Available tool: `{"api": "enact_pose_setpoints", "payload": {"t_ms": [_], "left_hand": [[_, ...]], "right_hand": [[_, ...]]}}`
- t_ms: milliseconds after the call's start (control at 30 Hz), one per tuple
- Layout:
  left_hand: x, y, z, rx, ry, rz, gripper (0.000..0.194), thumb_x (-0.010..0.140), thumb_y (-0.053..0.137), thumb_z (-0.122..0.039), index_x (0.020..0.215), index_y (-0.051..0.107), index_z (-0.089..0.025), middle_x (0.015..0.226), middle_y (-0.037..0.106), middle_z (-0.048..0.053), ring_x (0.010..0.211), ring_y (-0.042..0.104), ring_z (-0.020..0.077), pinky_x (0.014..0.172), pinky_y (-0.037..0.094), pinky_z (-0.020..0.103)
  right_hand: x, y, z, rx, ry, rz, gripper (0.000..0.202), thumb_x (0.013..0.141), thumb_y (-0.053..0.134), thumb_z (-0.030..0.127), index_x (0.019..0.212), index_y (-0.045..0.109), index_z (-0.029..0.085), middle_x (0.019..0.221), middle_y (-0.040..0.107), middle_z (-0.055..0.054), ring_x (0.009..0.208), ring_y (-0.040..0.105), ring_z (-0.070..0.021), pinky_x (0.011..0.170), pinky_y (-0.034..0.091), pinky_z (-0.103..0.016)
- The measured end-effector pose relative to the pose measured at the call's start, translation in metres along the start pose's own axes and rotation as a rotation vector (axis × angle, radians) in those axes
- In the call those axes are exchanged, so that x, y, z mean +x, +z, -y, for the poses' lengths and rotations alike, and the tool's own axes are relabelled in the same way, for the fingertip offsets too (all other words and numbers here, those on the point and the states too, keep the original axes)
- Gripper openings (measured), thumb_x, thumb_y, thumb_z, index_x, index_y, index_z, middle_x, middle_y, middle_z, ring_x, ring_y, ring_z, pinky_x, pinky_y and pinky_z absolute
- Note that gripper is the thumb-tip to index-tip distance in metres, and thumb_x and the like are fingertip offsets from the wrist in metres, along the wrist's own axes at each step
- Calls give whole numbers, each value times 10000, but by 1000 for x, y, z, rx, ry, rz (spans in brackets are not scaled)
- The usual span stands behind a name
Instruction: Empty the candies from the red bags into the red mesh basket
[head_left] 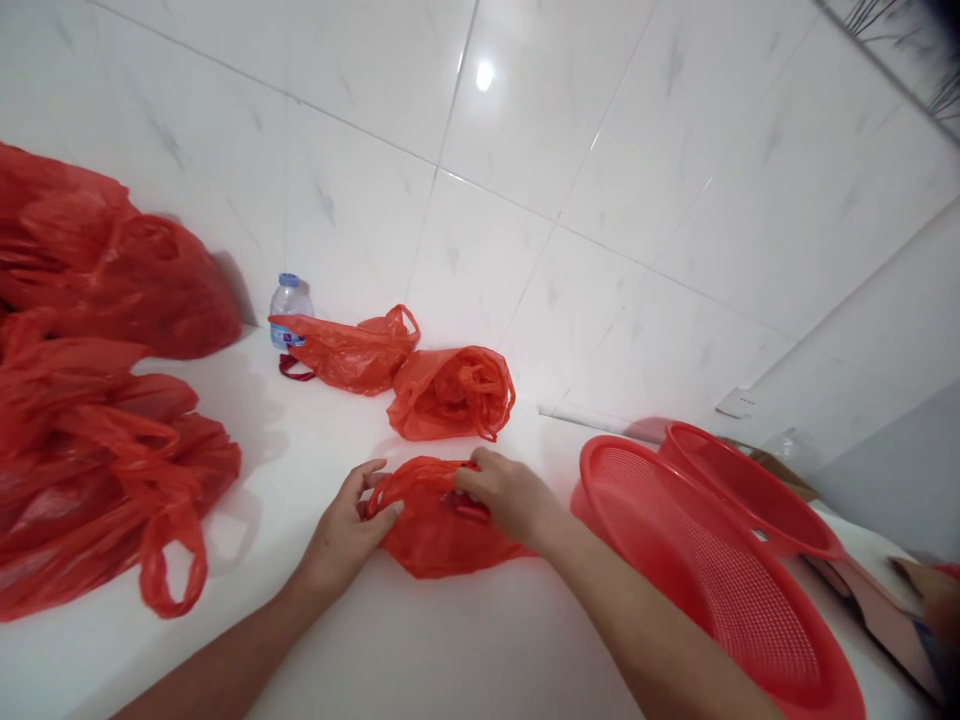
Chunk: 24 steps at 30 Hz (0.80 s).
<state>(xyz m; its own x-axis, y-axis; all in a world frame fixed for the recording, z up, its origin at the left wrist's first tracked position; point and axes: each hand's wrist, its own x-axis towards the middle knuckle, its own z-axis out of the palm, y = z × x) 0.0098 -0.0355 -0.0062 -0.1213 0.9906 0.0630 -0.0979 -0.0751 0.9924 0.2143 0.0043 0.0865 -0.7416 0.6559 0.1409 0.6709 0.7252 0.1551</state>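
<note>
A small red plastic bag (442, 535) lies on the white tabletop (465, 640) between my hands. My left hand (352, 525) grips the bag's left edge, its thumb and fingers closed on the red plastic. At the bag's upper right is my right hand (506, 490), its fingers closed at the opening. A dark red item (469, 508) shows beside those fingertips; whether they hold it or only the plastic cannot be made out. Just behind stands a rolled red bag (450, 395), with another red bag (352, 350) left of it.
Large red bags (112, 270) and more red plastic (97, 450) fill the left side. A clear bottle (289, 305) stands by the tiled wall. Two red baskets (712, 570) (750, 490) occupy the right, near cardboard and papers.
</note>
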Motion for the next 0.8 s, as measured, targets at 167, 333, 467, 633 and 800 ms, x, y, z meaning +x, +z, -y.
{"api": "enact_pose_setpoints", "payload": {"t_ms": [167, 333, 467, 633, 800], "left_hand": [[0, 2, -1, -23, 4, -13, 544, 721, 649, -435, 1170, 451, -201, 923, 541, 0, 602, 531, 103, 499, 469, 234], [0, 1, 3, 16, 34, -8, 525, 733, 639, -449, 1176, 475, -220, 923, 529, -4, 631, 517, 109, 539, 463, 242], [3, -3, 9, 105, 44, -28, 518, 722, 639, -485, 1154, 518, -226, 952, 576, 12, 722, 560, 146, 621, 486, 260], [8, -6, 12, 152, 2, -44, 572, 644, 674, -562, 1094, 562, -228, 1030, 639, 28, 820, 603, 190, 674, 513, 266], [10, -6, 15, 179, -91, -17, 610, 631, 652, -637, 1099, 566, -255, 1054, 674, 23, 847, 637, 215, 668, 544, 286]], "right_hand": [[6, 54, 6, 159, 26, 89, 340, 797, 607, 234, 1131, 553, 207, 1053, 567, -89, 959, 555, -203, 801, 454, -322], [-27, 13, 1, 316, 131, -54, 625, 693, 660, 169, 1280, 476, 278, 1282, 490, -74, 1176, 474, -234, 987, 403, -399], [-82, -33, -17, 250, 300, -188, 452, 818, 523, 170, 1254, 508, 291, 1327, 482, -60, 1222, 465, -214, 997, 423, -394], [-179, -42, -41, 30, 678, -207, 416, 849, 540, 389, 1225, 536, 210, 1236, 576, -120, 1109, 570, -285, 883, 499, -444], [-241, -18, -16, 155, 820, 50, 348, 920, 412, 411, 1144, 602, 225, 1076, 684, -88, 974, 658, -244, 776, 545, -346]]}}
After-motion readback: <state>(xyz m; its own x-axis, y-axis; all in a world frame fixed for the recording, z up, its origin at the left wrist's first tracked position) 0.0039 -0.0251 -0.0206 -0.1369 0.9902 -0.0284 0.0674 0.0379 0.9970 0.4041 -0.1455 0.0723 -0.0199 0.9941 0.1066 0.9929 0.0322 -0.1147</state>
